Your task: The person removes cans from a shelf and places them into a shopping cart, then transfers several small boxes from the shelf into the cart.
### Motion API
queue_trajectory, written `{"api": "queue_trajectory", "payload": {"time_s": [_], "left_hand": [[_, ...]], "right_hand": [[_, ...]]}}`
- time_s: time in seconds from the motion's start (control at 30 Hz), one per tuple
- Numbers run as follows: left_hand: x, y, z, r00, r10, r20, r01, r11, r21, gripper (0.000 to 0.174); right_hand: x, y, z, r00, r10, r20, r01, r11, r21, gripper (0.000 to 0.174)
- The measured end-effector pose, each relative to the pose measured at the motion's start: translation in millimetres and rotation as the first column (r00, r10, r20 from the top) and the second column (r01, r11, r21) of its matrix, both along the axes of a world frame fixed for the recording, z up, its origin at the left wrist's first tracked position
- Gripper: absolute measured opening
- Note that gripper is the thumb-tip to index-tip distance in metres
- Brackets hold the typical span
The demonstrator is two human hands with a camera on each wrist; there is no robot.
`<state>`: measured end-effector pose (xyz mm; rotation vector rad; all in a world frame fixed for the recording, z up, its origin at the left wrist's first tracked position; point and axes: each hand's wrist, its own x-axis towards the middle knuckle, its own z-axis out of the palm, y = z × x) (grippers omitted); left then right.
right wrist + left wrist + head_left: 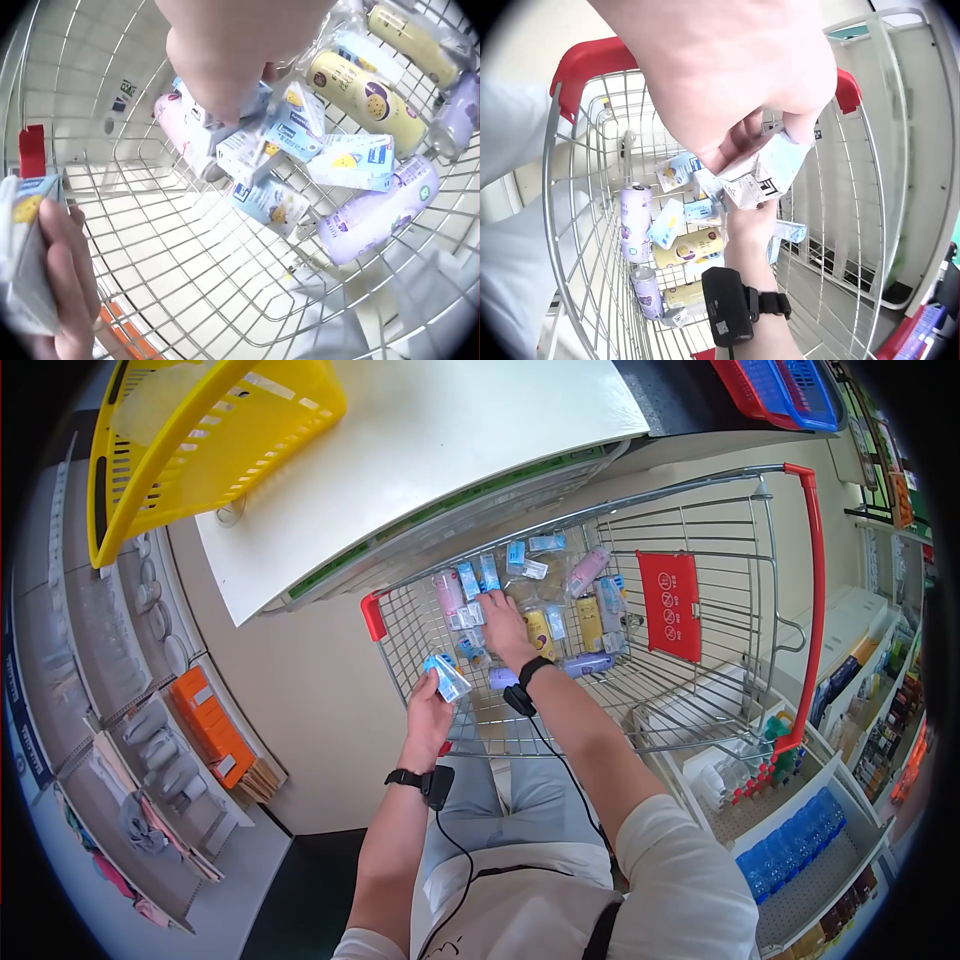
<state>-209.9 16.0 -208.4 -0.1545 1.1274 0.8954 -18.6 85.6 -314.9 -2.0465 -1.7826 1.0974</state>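
Note:
My left hand (428, 715) grips a small white-and-blue drink carton (761, 176) above the near left end of the shopping cart (372, 615). Down in the cart, my right hand (508, 630) pinches one of the small drink cartons (255, 97) in a cluster; part of it is hidden behind the fingers. More such cartons lie around it, among them a blue-and-white carton (270, 206) lying on the wire. A pink can (176, 127), a yellow can (367, 101) and a purple can (382, 210) lie close to the cluster.
A white counter (450, 440) runs along the cart's far side, with a yellow basket (230, 450) on it. The cart's red handle (815, 600) is at right. Shelves with orange boxes (210, 725) stand left; bottled drinks (790, 845) sit on shelving at right.

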Motion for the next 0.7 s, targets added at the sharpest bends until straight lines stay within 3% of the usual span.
{"api": "queue_trajectory", "payload": {"time_s": [0.13,0.17,0.2,0.23,0.27,0.33,0.37,0.5,0.7], "left_hand": [[-1,-4,22,1.000,-0.013,0.002,0.013,1.000,-0.003,0.038],[0,-2,27,1.000,-0.017,0.010,0.017,1.000,0.008,0.038],[0,-1,33,1.000,-0.025,0.012,0.025,0.999,0.021,0.039],[0,0,40,0.999,-0.037,0.015,0.036,0.999,0.031,0.039],[0,-1,48,0.998,-0.052,0.017,0.051,0.998,0.037,0.039],[3,4,67,0.995,-0.092,0.031,0.090,0.994,0.056,0.039],[4,9,78,0.992,-0.121,0.031,0.119,0.990,0.071,0.039],[7,29,115,0.958,-0.282,0.047,0.269,0.944,0.192,0.039],[21,45,176,0.782,-0.612,0.120,0.535,0.757,0.376,0.042]], "right_hand": [[16,0,3,0.994,0.105,0.010,-0.104,0.994,-0.026,0.060],[21,-9,0,0.954,-0.051,-0.297,0.017,0.993,-0.114,0.057],[28,-20,2,0.801,-0.220,-0.557,0.105,0.967,-0.231,0.054],[35,-32,5,0.554,-0.383,-0.739,0.151,0.919,-0.363,0.051],[44,-41,30,0.557,-0.388,-0.735,0.169,0.919,-0.357,0.051],[60,-48,127,0.013,-0.646,-0.763,0.181,0.752,-0.634,0.041],[64,-55,161,-0.276,-0.697,-0.662,0.119,0.659,-0.743,0.039],[82,-96,224,-0.424,-0.532,-0.733,0.064,0.790,-0.610,0.045],[60,-175,283,-0.497,-0.329,-0.803,0.337,0.779,-0.528,0.049]]}}
